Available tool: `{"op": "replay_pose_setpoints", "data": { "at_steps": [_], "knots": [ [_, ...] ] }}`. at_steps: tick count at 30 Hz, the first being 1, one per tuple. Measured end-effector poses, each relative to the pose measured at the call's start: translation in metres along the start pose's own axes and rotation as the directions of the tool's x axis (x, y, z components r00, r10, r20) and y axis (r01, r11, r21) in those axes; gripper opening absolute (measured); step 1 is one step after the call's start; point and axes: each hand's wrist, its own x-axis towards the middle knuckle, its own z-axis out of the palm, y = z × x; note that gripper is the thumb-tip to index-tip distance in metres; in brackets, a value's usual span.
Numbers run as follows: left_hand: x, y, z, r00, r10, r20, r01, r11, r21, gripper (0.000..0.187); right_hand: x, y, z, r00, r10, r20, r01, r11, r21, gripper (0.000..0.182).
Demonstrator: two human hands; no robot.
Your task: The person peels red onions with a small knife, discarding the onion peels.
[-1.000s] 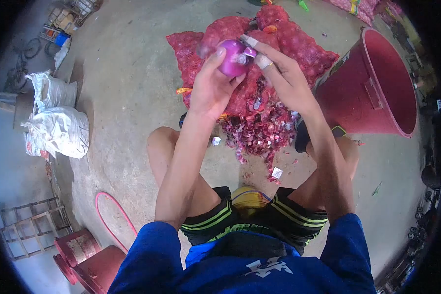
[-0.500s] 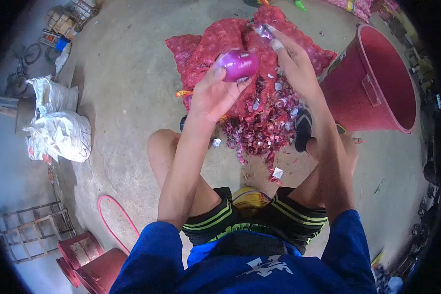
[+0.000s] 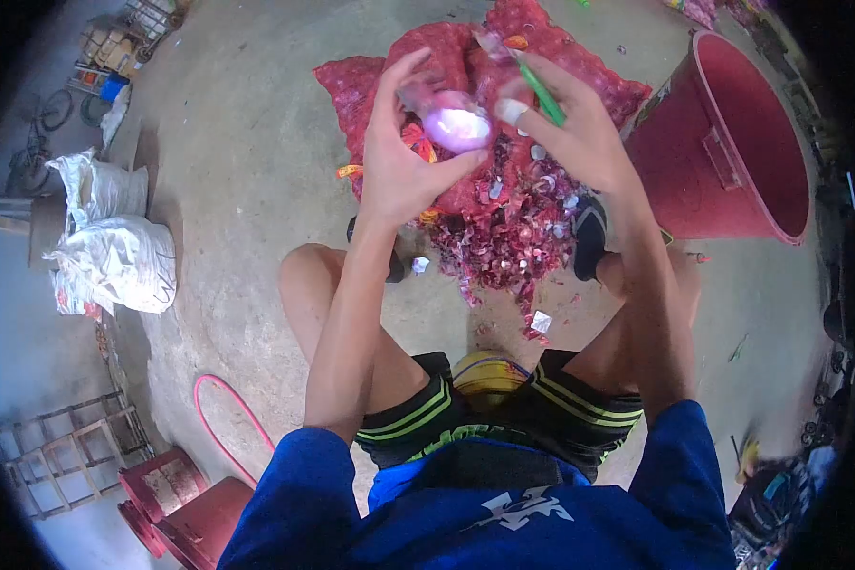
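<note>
The left hand [image 3: 399, 176] has spread its fingers since the earlier frame, grip loose on the onion [image 3: 458, 124]; the right hand [image 3: 594, 142] grips the knife [image 3: 544, 93].

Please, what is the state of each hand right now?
Left hand: fingers spread around a purple onion; whether it grips cannot be told.
Right hand: closed on a green-handled tool, probably a knife.

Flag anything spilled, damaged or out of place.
Purple onion skins lie heaped loose on the floor against the red net sacks, uncontained; probably just peeling waste. A pale square scrap sits at the heap's near end, unlike the skins. No damage visible.
</note>
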Motion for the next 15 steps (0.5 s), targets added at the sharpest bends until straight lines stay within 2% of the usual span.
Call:
{"op": "replay_pose_setpoints", "data": {
  "at_steps": [1, 2, 4, 5, 8, 9, 10, 12, 13, 14, 15],
  "knots": [
    [0.0, -0.001, 0.001, 0.999, 0.053, 0.011, -0.054, 0.99, 0.127, 0.115, 0.001, -0.001, 0.01, 0.997, -0.05, -0.056, 0.056, 0.991, 0.119, 0.071],
    [0.0, -0.002, 0.002, 0.999, 0.049, 0.014, -0.05, 0.991, 0.123, 0.115, 0.001, -0.002, 0.018, 0.997, -0.044, -0.057, 0.05, 0.992, 0.118, 0.071],
    [0.0, 0.0, 0.007, 0.983, 0.169, 0.076, -0.185, 0.905, 0.383, 0.118, -0.002, -0.007, 0.03, 0.984, -0.153, -0.086, 0.164, 0.978, 0.131, 0.07],
    [-0.001, 0.0, 0.01, 0.987, 0.148, 0.066, -0.162, 0.921, 0.353, 0.119, -0.001, 0.005, 0.039, 0.981, -0.155, -0.114, 0.177, 0.957, 0.228, 0.069],
    [-0.008, -0.005, 0.02, 0.995, 0.094, 0.026, -0.097, 0.924, 0.371, 0.116, 0.002, 0.008, 0.039, 0.983, -0.138, -0.122, 0.158, 0.973, 0.171, 0.067],
    [-0.006, -0.004, 0.022, 0.989, 0.144, 0.045, -0.151, 0.927, 0.344, 0.115, 0.005, 0.009, 0.039, 0.969, -0.187, -0.162, 0.216, 0.959, 0.185, 0.067],
    [-0.004, -0.003, 0.025, 0.988, 0.148, 0.047, -0.155, 0.933, 0.324, 0.115, 0.007, 0.01, 0.035, 0.97, -0.182, -0.164, 0.209, 0.964, 0.165, 0.067],
    [-0.008, 0.005, 0.026, 0.994, 0.084, 0.069, -0.104, 0.922, 0.374, 0.113, 0.011, 0.011, 0.025, 0.958, -0.041, -0.283, 0.054, 0.998, 0.038, 0.064],
    [-0.008, 0.008, 0.026, 0.992, 0.097, 0.08, -0.121, 0.912, 0.392, 0.109, 0.013, 0.013, 0.014, 0.975, 0.024, -0.221, -0.036, 0.998, -0.05, 0.063],
    [-0.009, 0.012, 0.027, 0.991, 0.103, 0.081, -0.127, 0.913, 0.388, 0.109, 0.015, 0.021, 0.007, 0.974, 0.021, -0.224, -0.034, 0.998, -0.056, 0.063],
    [-0.012, 0.018, 0.027, 0.991, 0.087, 0.097, -0.116, 0.925, 0.361, 0.106, 0.015, 0.037, 0.004, 0.995, 0.011, -0.1, -0.044, 0.94, -0.34, 0.063]
  ]
}}
